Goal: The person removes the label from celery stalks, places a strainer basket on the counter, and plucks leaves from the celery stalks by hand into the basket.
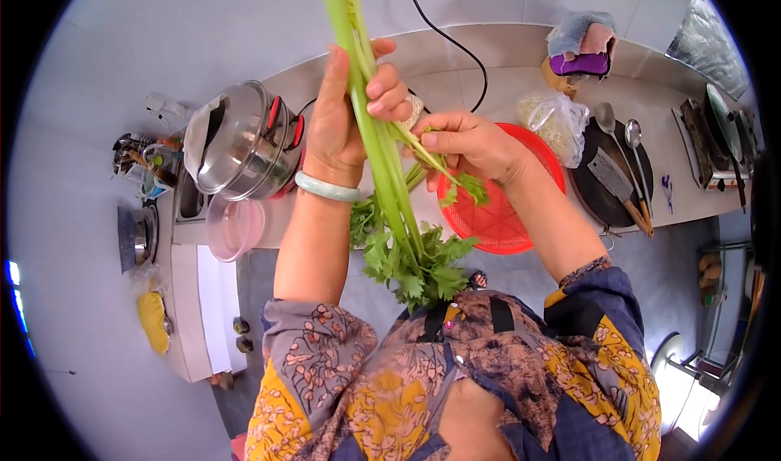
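Clasping celery stalks (381,152) in the left hand (331,123), seemingly to steady them while pinching a thin leafy stem (429,156) with the right hand (472,145), near a red basket (508,225).

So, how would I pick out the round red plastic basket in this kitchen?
Start with the long, pale countertop along the wall. Near its front edge, partly behind the person's right hand and just left of a flat, round black board, sits the basket. Its bright red mesh sets it apart from that dark board and from the see-through pink plastic basin farther left.
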{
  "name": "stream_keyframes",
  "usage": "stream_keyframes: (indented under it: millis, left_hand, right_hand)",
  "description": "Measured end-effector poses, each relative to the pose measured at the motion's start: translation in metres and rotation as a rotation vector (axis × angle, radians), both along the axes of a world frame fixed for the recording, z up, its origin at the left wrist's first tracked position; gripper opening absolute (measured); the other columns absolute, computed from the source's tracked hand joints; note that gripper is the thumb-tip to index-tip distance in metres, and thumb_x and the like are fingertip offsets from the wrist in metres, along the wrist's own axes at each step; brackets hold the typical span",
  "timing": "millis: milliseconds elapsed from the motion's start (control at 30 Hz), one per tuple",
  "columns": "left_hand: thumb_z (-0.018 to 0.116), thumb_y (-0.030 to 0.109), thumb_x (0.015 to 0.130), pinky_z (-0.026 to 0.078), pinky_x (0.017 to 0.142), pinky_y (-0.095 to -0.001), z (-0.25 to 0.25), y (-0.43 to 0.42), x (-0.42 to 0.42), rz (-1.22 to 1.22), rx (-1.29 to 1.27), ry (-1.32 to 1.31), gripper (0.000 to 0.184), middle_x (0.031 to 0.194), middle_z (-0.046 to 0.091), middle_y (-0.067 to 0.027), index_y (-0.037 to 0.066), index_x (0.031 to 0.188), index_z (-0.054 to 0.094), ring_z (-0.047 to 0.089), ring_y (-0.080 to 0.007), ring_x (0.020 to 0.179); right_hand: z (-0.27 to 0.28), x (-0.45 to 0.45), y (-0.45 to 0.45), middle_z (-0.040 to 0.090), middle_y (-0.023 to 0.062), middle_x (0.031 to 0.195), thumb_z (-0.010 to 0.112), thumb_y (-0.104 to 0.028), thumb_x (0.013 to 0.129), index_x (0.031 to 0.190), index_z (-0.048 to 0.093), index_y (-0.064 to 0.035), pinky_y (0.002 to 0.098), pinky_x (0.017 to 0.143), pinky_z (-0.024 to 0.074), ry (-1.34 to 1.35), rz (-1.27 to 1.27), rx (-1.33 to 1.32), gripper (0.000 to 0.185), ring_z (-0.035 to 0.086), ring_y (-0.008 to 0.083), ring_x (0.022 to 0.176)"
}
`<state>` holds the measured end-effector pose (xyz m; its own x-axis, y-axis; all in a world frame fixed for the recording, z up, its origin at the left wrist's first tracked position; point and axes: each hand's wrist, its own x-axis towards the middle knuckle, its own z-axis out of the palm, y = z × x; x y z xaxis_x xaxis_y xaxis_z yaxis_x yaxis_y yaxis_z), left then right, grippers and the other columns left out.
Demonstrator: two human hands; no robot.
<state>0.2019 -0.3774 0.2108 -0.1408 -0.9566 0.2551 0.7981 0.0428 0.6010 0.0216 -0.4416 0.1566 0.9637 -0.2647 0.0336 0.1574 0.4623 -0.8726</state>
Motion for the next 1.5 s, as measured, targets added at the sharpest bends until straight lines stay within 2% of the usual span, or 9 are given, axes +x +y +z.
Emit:
stream_keyframes:
  millis: [233,367,400,600,700,900,1000,1200,1500]
  left_hand:
    - [0.050,0.049,0.097,0.033,0.048,-0.0189,-0.006,0.009,-0.006,-0.142,-0.089,0.038,0.057,0.067,0.041,0.0020,-0.001,0.124,0.045,0.041,-0.0046,0.052]
    - [0.050,0.050,0.097,0.033,0.044,-0.0181,-0.004,0.010,-0.014,-0.183,-0.073,0.090,0.059,0.065,0.040,0.0022,-0.001,0.125,0.041,0.041,-0.0041,0.049]
    - [0.050,0.050,0.097,0.033,0.044,-0.0180,-0.005,0.009,-0.014,-0.193,-0.075,0.088,0.059,0.065,0.040,0.0021,-0.001,0.124,0.041,0.041,-0.0041,0.049]
    - [0.045,0.052,0.098,0.035,0.048,-0.0216,-0.014,0.004,-0.009,-0.300,-0.093,0.092,0.060,0.068,0.041,0.0010,-0.002,0.126,0.045,0.042,-0.0075,0.054]
    - [0.045,0.051,0.098,0.035,0.048,-0.0217,-0.014,0.003,-0.008,-0.296,-0.083,0.082,0.060,0.068,0.041,0.0009,-0.002,0.126,0.045,0.042,-0.0079,0.053]
    - [0.045,0.051,0.098,0.032,0.048,-0.0211,-0.016,0.004,0.000,-0.253,-0.091,0.027,0.059,0.067,0.040,0.0011,-0.001,0.125,0.046,0.040,-0.0073,0.053]
    - [0.044,0.051,0.098,0.031,0.048,-0.0208,-0.014,0.004,0.003,-0.226,-0.094,0.012,0.058,0.067,0.040,0.0015,-0.001,0.125,0.046,0.039,-0.0067,0.052]
    - [0.043,0.052,0.098,0.031,0.047,-0.0208,-0.012,0.004,0.006,-0.214,-0.123,-0.020,0.058,0.066,0.041,0.0024,0.000,0.125,0.047,0.038,-0.0055,0.050]
    - [0.043,0.052,0.098,0.030,0.047,-0.0205,-0.020,0.001,0.000,-0.189,-0.064,-0.048,0.058,0.066,0.040,0.0027,0.000,0.124,0.047,0.037,-0.0050,0.049]
  right_hand:
    - [0.001,-0.003,0.026,0.064,0.0106,0.086,0.057,-0.020,0.093,0.104,0.057,0.0007,0.0287,0.052,0.0543,-0.093,0.059,0.173,0.023,0.061,0.0154,0.062]
    - [-0.009,-0.001,0.037,0.064,0.0111,0.084,0.060,-0.012,0.090,0.105,0.057,0.0007,0.0312,0.056,0.0557,-0.128,0.025,0.289,0.020,0.064,0.0158,0.065]
    - [-0.006,-0.004,0.036,0.065,0.0087,0.085,0.062,-0.011,0.089,0.104,0.060,0.0017,0.0309,0.065,0.0559,-0.115,0.030,0.273,0.019,0.065,0.0160,0.070]
    - [0.007,-0.013,0.020,0.065,0.0037,0.086,0.060,-0.011,0.091,0.098,0.067,0.0025,0.0282,0.076,0.0508,-0.015,-0.038,-0.339,0.017,0.063,0.0138,0.078]
    - [0.005,-0.012,0.016,0.065,0.0043,0.086,0.058,-0.011,0.091,0.100,0.066,0.0022,0.0286,0.072,0.0495,-0.007,-0.077,-0.539,0.018,0.061,0.0126,0.077]
    - [0.017,-0.011,0.033,0.056,0.0140,0.076,0.053,-0.005,0.086,0.091,0.058,0.0047,0.0335,0.065,0.0452,0.018,-0.261,-1.029,0.012,0.056,0.0185,0.071]
    - [0.013,-0.003,0.037,0.051,0.0156,0.070,0.049,-0.005,0.084,0.085,0.053,0.0046,0.0350,0.061,0.0437,0.010,-0.328,-1.027,0.011,0.052,0.0216,0.065]
    - [0.002,0.002,0.045,0.050,0.0084,0.063,0.046,-0.011,0.086,0.082,0.054,0.0020,0.0336,0.055,0.0410,0.156,-0.316,-0.606,0.016,0.046,0.0149,0.058]
    - [-0.017,0.008,0.041,0.055,0.0030,0.066,0.046,-0.016,0.084,0.073,0.057,-0.0018,0.0283,0.058,0.0439,0.165,-0.282,-0.229,0.021,0.052,0.0118,0.060]
